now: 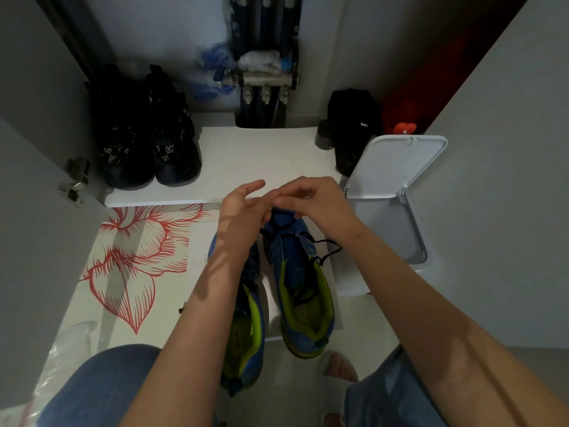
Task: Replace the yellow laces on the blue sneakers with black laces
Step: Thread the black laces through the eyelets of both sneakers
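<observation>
Judging by the layout, seems past the removal stage: shows no yellow lace anywhere, so likely already pulled out of both shoes. Finds the right sneaker point(303, 291) at centre frame on the pale floor, toe pointing up the frame, with the black lace point(326, 241) crossing its tongue near the toe, bowing out in a slack loop to the right, and trailing a loose end into the green-lined opening. Reads as partly threaded only, with more eyelets and the final tightening probably still to do. Places both hands just above that toe, fingertips meeting. Shows the right hand point(314, 198) with fingers curled down and tips together, apparently pinching the lace where it rises to them. Shows the left hand point(243, 208) with forefinger straight and the rest loosely bent; cannot tell whether it grips anything, since the thumb and the contact point are covered. Leaves the left sneaker point(251, 334), just beside its mate at lower centre, mostly hidden under the left forearm, so cannot tell if it is laced. Cannot make out eyelet count or lace tips. Notes a white bin point(397, 164), lid up, at right.
</observation>
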{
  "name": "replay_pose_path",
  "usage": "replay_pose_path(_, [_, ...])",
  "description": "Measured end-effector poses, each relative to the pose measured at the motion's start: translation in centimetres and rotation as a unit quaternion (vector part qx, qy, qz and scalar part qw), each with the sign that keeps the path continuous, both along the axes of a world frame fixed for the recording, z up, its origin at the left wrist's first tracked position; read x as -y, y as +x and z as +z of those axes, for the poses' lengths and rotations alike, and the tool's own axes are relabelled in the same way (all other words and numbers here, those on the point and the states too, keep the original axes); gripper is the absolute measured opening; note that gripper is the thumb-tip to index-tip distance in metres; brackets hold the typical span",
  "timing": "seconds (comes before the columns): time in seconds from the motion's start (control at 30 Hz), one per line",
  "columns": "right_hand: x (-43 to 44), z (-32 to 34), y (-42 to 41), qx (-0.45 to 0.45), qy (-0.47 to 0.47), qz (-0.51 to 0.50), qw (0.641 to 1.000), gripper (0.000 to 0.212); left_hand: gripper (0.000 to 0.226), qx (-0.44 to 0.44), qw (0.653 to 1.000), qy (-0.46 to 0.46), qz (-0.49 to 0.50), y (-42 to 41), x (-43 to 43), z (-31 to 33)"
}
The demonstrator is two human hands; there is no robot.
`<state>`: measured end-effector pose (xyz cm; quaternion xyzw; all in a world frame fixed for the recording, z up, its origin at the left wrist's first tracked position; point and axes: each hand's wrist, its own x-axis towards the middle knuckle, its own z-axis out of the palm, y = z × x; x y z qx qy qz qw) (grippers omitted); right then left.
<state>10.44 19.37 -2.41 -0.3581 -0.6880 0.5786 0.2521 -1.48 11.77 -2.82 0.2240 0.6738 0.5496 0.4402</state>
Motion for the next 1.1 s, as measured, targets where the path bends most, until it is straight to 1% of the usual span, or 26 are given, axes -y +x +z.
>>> replay_pose_path(0.07, [-0.2, -0.4, 0.0, -0.009, 0.006, -0.007, 1.0, 0.007, 0.023, 0.029, 1.0, 0.002, -0.003, 0.2, 0.2, -0.1])
replay_pose_path(0.13, [-0.4, -0.7, 0.0, -0.006, 0.011, -0.015, 1.0, 0.006, 0.028, 0.031, 0.999, -0.007, -0.028, 0.0, 0.3, -0.1])
replay_pose_path(0.2, [-0.5, -1.3, 0.1, 0.004, 0.015, -0.038, 0.999, 0.005, 0.024, -0.003, 0.997, -0.023, -0.067, -0.2, 0.4, 0.0])
replay_pose_path(0.27, [-0.6, -1.5, 0.1, 0.022, 0.02, -0.052, 0.998, 0.006, 0.019, -0.057, 0.994, -0.033, -0.082, 0.0, 0.4, -0.1])
replay_pose_path(0.3, [-0.6, -1.5, 0.2, 0.037, 0.013, -0.053, 0.998, 0.009, 0.016, -0.089, 0.992, -0.035, -0.08, 0.2, 0.3, -0.3])
replay_pose_path(0.33, [-0.7, -1.8, 0.3, 0.057, -0.014, -0.06, 0.996, 0.015, 0.014, -0.118, 0.99, -0.035, -0.073, 0.4, 0.3, -0.5])
replay_pose_path(0.4, [-1.0, -2.6, 0.9, 0.131, -0.093, -0.09, 0.983, 0.031, 0.011, -0.169, 0.983, -0.044, -0.055, 0.7, 0.3, -0.9])
replay_pose_path(0.43, [-1.1, -3.2, 1.3, 0.191, -0.099, -0.09, 0.973, 0.039, 0.011, -0.189, 0.979, -0.054, -0.05, 0.8, 0.3, -1.3])
replay_pose_path(0.5, [-0.8, -4.3, 1.8, 0.345, -0.035, -0.025, 0.938, 0.048, 0.012, -0.228, 0.969, -0.083, -0.057, 1.1, 0.2, -2.3])
replay_pose_path(0.53, [-0.5, -4.7, 1.9, 0.4, -0.001, 0.011, 0.917, 0.046, 0.013, -0.247, 0.962, -0.097, -0.07, 1.4, 0.1, -2.9])
replay_pose_path(0.57, [-0.1, -4.9, 1.9, 0.423, 0.017, 0.03, 0.906, 0.044, 0.014, -0.263, 0.955, -0.107, -0.086, 1.7, 0.1, -3.5])
replay_pose_path(0.63, [0.3, -5.2, 1.7, 0.435, 0.049, 0.039, 0.898, 0.041, 0.016, -0.286, 0.944, -0.121, -0.113, 2.5, 0.1, -4.8])
replay_pose_path(0.73, [0.1, -5.1, 1.7, 0.439, 0.074, 0.037, 0.895, 0.023, 0.019, -0.339, 0.923, -0.123, -0.137, 3.4, 0.2, -6.0])
replay_pose_path(0.87, [-0.9, -5.6, 2.2, 0.427, 0.025, 0.022, 0.903, 0.021, 0.02, -0.405, 0.894, -0.121, -0.15, 4.2, 0.1, -6.9])
replay_pose_path(0.9, [-1.1, -5.7, 2.3, 0.415, 0.009, 0.017, 0.91, 0.02, 0.021, -0.409, 0.893, -0.119, -0.147, 4.4, 0.1, -7.1])
replay_pose_path(0.97, [-1.3, -5.9, 2.5, 0.386, -0.018, 0.009, 0.922, 0.018, 0.021, -0.396, 0.902, -0.115, -0.131, 4.8, 0.1, -7.4])
replay_pose_path(1.1, [-1.2, -5.8, 2.9, 0.344, -0.045, -0.008, 0.938, 0.018, 0.022, -0.385, 0.907, -0.122, -0.119, 4.8, -0.1, -7.8])
